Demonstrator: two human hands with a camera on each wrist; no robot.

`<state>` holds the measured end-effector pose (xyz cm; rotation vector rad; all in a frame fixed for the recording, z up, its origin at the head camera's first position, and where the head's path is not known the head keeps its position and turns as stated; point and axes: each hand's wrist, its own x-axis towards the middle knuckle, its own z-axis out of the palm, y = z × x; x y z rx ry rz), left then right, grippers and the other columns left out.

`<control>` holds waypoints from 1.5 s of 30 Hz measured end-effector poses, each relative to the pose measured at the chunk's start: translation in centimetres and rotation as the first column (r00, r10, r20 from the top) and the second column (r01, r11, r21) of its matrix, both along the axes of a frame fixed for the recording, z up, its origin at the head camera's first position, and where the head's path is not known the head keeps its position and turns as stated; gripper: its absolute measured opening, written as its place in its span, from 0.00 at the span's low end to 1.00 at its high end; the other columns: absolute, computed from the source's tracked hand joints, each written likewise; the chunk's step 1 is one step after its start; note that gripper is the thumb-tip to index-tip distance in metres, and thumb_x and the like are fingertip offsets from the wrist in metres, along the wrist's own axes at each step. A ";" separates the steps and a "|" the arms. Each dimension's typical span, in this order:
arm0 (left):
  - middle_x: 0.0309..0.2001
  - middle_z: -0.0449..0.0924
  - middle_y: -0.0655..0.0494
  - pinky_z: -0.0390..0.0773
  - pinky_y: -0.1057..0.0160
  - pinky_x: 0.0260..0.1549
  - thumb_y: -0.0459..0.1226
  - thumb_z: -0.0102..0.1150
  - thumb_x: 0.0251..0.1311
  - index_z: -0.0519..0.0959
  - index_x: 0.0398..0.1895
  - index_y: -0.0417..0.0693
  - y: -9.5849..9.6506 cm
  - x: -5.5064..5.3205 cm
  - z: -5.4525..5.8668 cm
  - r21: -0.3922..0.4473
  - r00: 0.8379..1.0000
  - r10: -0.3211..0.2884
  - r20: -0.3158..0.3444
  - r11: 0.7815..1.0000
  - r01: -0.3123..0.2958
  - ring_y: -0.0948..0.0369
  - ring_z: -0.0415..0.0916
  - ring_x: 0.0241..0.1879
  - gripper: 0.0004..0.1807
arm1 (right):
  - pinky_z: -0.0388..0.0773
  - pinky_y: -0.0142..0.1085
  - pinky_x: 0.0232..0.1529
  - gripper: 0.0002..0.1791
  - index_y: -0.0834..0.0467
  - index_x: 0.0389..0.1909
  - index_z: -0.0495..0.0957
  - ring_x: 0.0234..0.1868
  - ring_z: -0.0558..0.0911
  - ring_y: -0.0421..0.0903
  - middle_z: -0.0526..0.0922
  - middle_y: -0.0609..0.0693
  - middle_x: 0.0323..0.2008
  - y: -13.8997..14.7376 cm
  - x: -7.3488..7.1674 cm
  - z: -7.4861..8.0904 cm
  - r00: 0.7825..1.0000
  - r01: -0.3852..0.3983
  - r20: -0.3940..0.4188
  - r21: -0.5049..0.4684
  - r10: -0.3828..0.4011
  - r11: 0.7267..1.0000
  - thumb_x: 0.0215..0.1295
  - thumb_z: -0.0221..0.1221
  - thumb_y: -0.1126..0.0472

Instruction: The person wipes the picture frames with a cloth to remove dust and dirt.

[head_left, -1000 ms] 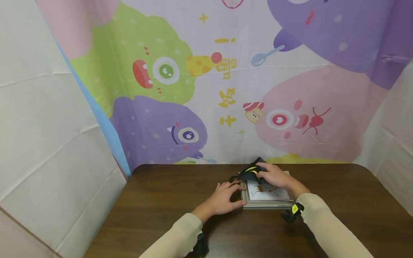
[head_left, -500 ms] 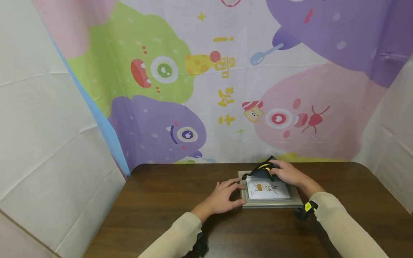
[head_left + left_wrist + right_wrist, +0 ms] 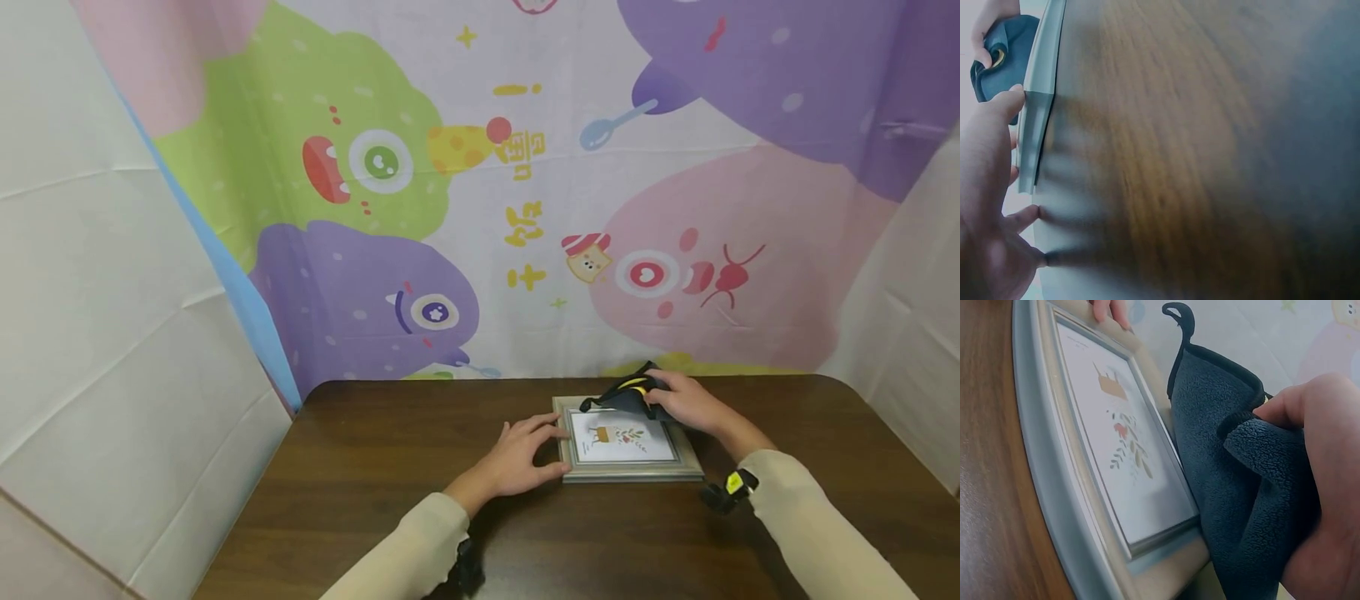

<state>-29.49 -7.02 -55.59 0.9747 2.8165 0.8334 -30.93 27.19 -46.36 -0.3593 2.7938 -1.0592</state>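
A picture frame (image 3: 633, 476) with a silvery-beige border lies flat on the table, its white print showing a small plant drawing. My left hand (image 3: 516, 462) rests along the frame's left edge, fingers spread, the thumb at the near corner. In the left wrist view the thumb lies against the frame's side wall (image 3: 1038, 112). My right hand (image 3: 693, 404) grips a dark, fuzzy cleaning cloth (image 3: 1210, 444) with yellow inside and a hanging loop. The thumb presses into a fold of it; the other fingers are hidden. The cloth lies over the frame's far right part.
The brown wooden table (image 3: 360, 467) ends at a cartoon-print curtain (image 3: 525, 333) just behind the frame. Pale cloth walls (image 3: 150, 292) stand on both sides. Black devices (image 3: 723, 492) are strapped at the wrists.
My right hand has slid the cloth to the right across the frame, uncovering more of its upper left and the print. My left hand has stayed at the left edge.
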 end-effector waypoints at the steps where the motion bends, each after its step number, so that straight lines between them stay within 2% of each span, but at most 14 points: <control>1: 0.90 0.65 0.60 0.54 0.15 0.81 0.63 0.65 0.74 0.80 0.77 0.66 0.0 0.0 0.0 0.000 1.000 -0.002 0.001 1.000 0.002 0.42 0.66 0.87 0.32 | 0.76 0.68 0.72 0.36 0.78 0.81 0.64 0.73 0.76 0.74 0.73 0.81 0.75 -0.1 0.0 0.0 1.000 0.004 -0.005 0.000 -0.004 1.000 0.83 0.55 0.58; 5: 0.90 0.65 0.59 0.55 0.15 0.80 0.62 0.65 0.75 0.80 0.77 0.66 -0.1 -0.1 -0.1 0.002 1.000 -0.010 -0.001 1.000 0.010 0.42 0.66 0.87 0.31 | 0.78 0.62 0.66 0.36 0.77 0.81 0.65 0.68 0.79 0.69 0.75 0.80 0.75 -0.4 0.0 -0.2 1.000 0.023 0.002 -0.001 -0.023 1.000 0.83 0.55 0.58; 13: 0.89 0.65 0.60 0.58 0.14 0.78 0.62 0.65 0.75 0.80 0.76 0.67 -0.1 0.0 0.2 0.002 1.000 -0.016 -0.012 1.000 0.016 0.41 0.67 0.86 0.31 | 0.77 0.67 0.70 0.37 0.77 0.83 0.62 0.75 0.75 0.75 0.69 0.82 0.79 -1.1 0.2 -0.1 0.999 0.038 0.019 -0.012 -0.038 0.999 0.83 0.54 0.57; 20: 0.90 0.64 0.60 0.55 0.15 0.80 0.62 0.65 0.76 0.80 0.77 0.67 -0.1 -0.2 0.0 -0.011 1.000 -0.005 -0.001 1.000 0.005 0.43 0.65 0.87 0.31 | 0.74 0.70 0.75 0.37 0.75 0.85 0.59 0.80 0.71 0.77 0.66 0.81 0.81 -2.7 0.1 -0.4 0.999 0.007 0.041 -0.042 -0.006 0.999 0.85 0.52 0.57; 28: 0.86 0.70 0.53 0.59 0.15 0.79 0.64 0.64 0.75 0.81 0.75 0.69 0.0 0.0 0.2 -0.003 1.000 0.006 0.002 1.000 -0.006 0.41 0.68 0.85 0.30 | 0.73 0.70 0.77 0.37 0.74 0.85 0.60 0.81 0.71 0.77 0.68 0.79 0.81 -4.5 -0.3 -0.7 0.999 -0.037 0.025 -0.028 0.037 0.999 0.86 0.53 0.56; 29: 0.86 0.70 0.53 0.59 0.15 0.78 0.64 0.64 0.75 0.81 0.75 0.68 0.0 0.2 0.6 -0.006 1.000 0.004 0.005 1.000 -0.004 0.41 0.68 0.85 0.30 | 0.74 0.70 0.76 0.37 0.74 0.85 0.61 0.81 0.71 0.77 0.68 0.79 0.81 -4.8 -0.3 -0.7 0.999 -0.042 0.022 -0.024 0.042 0.999 0.86 0.53 0.56; 31: 0.86 0.71 0.53 0.62 0.15 0.77 0.65 0.62 0.77 0.81 0.75 0.66 -0.1 0.4 0.9 -0.014 1.000 -0.005 -0.007 1.000 0.004 0.41 0.69 0.84 0.30 | 0.75 0.69 0.74 0.37 0.73 0.85 0.62 0.80 0.74 0.75 0.70 0.78 0.80 -5.3 -0.4 -0.8 0.998 -0.053 0.019 -0.025 0.053 0.998 0.86 0.53 0.55; 34: 0.86 0.71 0.52 0.62 0.14 0.76 0.64 0.61 0.78 0.81 0.75 0.62 -0.1 1.3 2.5 -0.021 1.000 -0.018 0.001 1.000 0.018 0.39 0.69 0.84 0.31 | 0.78 0.65 0.71 0.35 0.72 0.83 0.65 0.75 0.79 0.70 0.75 0.76 0.77 -6.3 -0.5 -0.8 0.998 -0.067 0.012 -0.038 0.067 0.997 0.85 0.54 0.56; 35: 0.86 0.71 0.52 0.64 0.14 0.75 0.65 0.59 0.79 0.80 0.75 0.62 -0.1 1.5 2.8 -0.031 1.000 -0.022 -0.015 0.999 0.022 0.39 0.69 0.83 0.31 | 0.80 0.62 0.68 0.34 0.72 0.83 0.66 0.70 0.82 0.67 0.77 0.75 0.75 -6.6 -0.6 -0.8 0.997 -0.076 0.012 -0.045 0.076 0.996 0.85 0.54 0.57; 37: 0.86 0.71 0.51 0.64 0.15 0.76 0.64 0.58 0.79 0.80 0.76 0.62 -0.1 1.9 3.4 -0.044 1.000 -0.019 -0.007 0.999 0.019 0.39 0.69 0.84 0.31 | 0.81 0.55 0.62 0.33 0.71 0.82 0.68 0.61 0.85 0.61 0.81 0.73 0.71 -7.3 -0.7 -0.9 0.995 -0.093 0.014 -0.058 0.094 0.994 0.84 0.54 0.57; 38: 0.86 0.70 0.51 0.62 0.15 0.77 0.62 0.61 0.78 0.80 0.76 0.61 0.0 2.2 4.1 -0.041 1.000 -0.018 0.014 0.999 0.018 0.38 0.67 0.85 0.31 | 0.81 0.52 0.59 0.33 0.71 0.82 0.68 0.57 0.86 0.58 0.83 0.72 0.69 -7.6 -0.8 -0.9 0.995 -0.099 0.016 -0.061 0.100 0.993 0.84 0.54 0.57; 39: 0.86 0.70 0.51 0.62 0.15 0.77 0.62 0.61 0.78 0.80 0.76 0.61 0.0 2.3 4.1 -0.047 1.000 -0.015 0.016 0.999 0.016 0.38 0.67 0.85 0.31 | 0.81 0.50 0.55 0.33 0.71 0.82 0.68 0.52 0.86 0.57 0.84 0.72 0.67 -7.9 -0.8 -0.9 0.994 -0.105 0.021 -0.066 0.107 0.992 0.84 0.54 0.58; 41: 0.86 0.70 0.51 0.62 0.15 0.77 0.60 0.62 0.78 0.80 0.76 0.61 0.0 2.2 4.1 -0.046 1.000 -0.015 0.016 0.999 0.015 0.37 0.67 0.85 0.30 | 0.79 0.46 0.52 0.32 0.70 0.81 0.69 0.49 0.84 0.53 0.85 0.70 0.66 -8.5 -0.9 -0.9 0.993 -0.117 0.022 -0.071 0.119 0.991 0.84 0.54 0.58; 45: 0.87 0.69 0.52 0.60 0.15 0.78 0.61 0.63 0.78 0.80 0.76 0.64 0.0 1.2 2.3 -0.023 1.000 -0.011 0.025 1.000 0.011 0.33 0.67 0.84 0.29 | 0.81 0.49 0.57 0.31 0.69 0.80 0.71 0.53 0.85 0.55 0.85 0.70 0.67 -9.3 -1.0 -0.8 0.992 -0.123 0.008 -0.070 0.124 0.990 0.83 0.55 0.58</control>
